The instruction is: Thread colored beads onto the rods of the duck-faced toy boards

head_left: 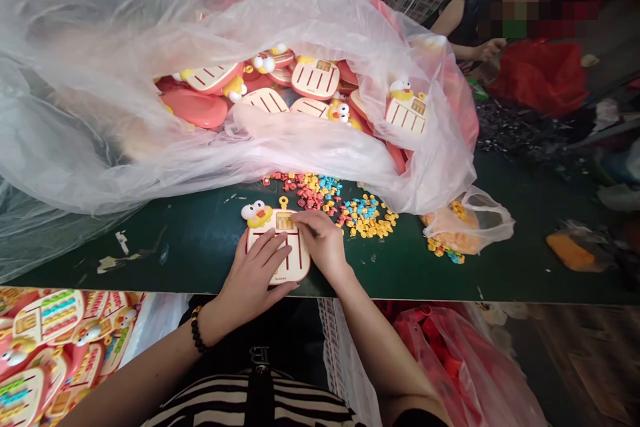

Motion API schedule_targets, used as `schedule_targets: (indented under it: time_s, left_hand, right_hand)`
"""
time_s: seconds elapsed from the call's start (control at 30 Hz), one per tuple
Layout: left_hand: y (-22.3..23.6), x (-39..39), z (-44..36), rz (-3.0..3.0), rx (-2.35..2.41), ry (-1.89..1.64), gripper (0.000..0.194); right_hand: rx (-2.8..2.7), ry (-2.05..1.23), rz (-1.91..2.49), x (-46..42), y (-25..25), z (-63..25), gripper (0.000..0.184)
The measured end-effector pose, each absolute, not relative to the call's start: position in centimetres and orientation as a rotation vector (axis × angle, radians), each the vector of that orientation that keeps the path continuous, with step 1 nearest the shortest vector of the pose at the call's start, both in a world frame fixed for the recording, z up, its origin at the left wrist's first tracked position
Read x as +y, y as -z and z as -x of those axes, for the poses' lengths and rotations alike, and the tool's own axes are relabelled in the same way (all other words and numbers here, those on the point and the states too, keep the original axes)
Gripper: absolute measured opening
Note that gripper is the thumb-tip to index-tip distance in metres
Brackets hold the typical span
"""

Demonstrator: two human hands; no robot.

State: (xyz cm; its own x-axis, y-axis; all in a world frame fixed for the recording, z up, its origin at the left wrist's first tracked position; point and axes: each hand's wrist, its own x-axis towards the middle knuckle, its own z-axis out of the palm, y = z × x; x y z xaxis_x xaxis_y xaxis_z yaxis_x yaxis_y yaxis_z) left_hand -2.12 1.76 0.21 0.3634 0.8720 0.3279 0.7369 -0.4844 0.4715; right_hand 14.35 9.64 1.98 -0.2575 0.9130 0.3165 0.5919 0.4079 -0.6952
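A red-and-cream toy board with a duck head [300, 267] lies flat on a green worktable [190, 253], near its front edge. The left hand [253, 268] rests open across it. The right hand [323, 243] bears on its top, perhaps pinching something small. A careless knock could scatter the loose coloured plastic pieces [330, 203] just beyond.
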Motion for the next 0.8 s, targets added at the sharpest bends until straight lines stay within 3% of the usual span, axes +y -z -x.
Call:
schedule_targets:
  time_s: [0.27, 0.6, 0.8]
  left_hand:
    - [-0.2, 1.8, 2.2, -2.396, 1.443, -0.802, 0.042]
    - [-0.4, 1.7, 2.0, -2.348, 1.467, -0.761, 0.045]
    - [0.2, 1.9, 2.2, -2.349, 1.495, -0.792, 0.073]
  right_hand:
    - [-1.618, -1.152, 1.242, 11.7, -1.3, -14.9, 0.022]
    - [-2.026, -0.566, 1.270, 8.3, -2.2, -15.6, 0.024]
    - [-2.002, -0.482, 1.312, 6.7, -1.6, -14.0, 0.027]
